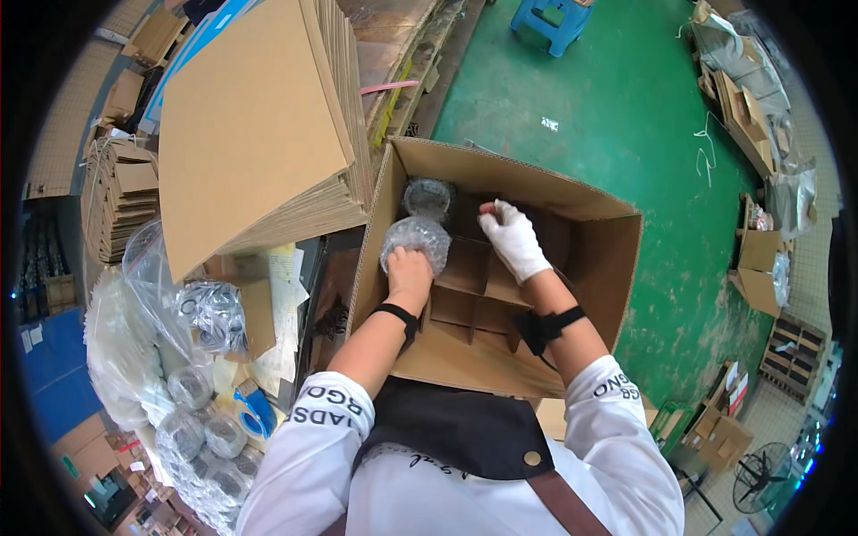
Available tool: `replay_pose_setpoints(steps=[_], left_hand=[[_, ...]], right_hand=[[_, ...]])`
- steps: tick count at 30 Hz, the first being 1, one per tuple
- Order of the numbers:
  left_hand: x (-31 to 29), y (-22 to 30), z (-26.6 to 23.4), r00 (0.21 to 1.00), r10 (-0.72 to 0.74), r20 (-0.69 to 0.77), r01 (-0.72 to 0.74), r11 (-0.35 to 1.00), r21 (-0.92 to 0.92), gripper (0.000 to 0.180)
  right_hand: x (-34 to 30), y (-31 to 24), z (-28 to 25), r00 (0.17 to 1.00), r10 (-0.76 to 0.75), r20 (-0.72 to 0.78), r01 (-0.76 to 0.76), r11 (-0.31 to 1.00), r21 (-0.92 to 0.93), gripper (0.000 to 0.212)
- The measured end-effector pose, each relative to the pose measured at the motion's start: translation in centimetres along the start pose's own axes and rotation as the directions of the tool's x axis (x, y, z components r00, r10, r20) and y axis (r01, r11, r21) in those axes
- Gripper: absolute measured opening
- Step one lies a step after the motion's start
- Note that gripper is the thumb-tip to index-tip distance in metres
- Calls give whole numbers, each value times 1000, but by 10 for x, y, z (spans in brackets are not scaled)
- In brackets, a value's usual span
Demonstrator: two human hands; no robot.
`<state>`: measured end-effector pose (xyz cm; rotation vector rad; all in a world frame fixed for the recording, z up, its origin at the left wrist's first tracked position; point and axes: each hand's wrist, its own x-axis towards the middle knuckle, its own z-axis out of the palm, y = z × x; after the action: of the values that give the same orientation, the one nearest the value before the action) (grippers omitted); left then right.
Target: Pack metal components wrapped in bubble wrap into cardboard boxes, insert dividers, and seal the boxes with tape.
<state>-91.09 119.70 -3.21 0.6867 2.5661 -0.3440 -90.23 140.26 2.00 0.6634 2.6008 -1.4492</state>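
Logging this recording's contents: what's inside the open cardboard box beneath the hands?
A nearer bubble-wrapped bundle with the left hand on it, a farther bundle and cardboard dividers. What lies beneath the bundles is covered; the right hand hides part of the interior.

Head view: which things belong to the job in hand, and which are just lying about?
In the job, apparently:
bubble-wrapped bundle touching left hand
second wrapped bundle
open carton
cardboard dividers

Lying about, apparently:
blue stool
black fan
white string

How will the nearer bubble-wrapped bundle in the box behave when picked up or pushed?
The bundle will likely squash slightly at the surface, being covered in bubble wrap. Its rounded outline suggests it could roll. The bubble wrap hints at fragile contents.
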Motion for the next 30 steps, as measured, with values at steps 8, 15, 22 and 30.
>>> replay_pose_setpoints(steps=[8,15,22,30], left_hand=[[-25,0,11,981,124,146,-133,990,51,25],[-137,-60,-97,731,628,265,-480,750,-455,36],[-239,-103,-44,937,282,-206,-336,891,-305,51],[-216,-83,9,963,127,-239,-239,814,-529,30]], right_hand=[[-54,-17,25,986,-22,167,45,990,-135,28],[-80,-16,102,713,-338,614,686,516,-512,35],[-106,-12,172,582,-297,757,806,330,-491,39],[-65,-94,183,397,293,870,367,818,-443,65]])
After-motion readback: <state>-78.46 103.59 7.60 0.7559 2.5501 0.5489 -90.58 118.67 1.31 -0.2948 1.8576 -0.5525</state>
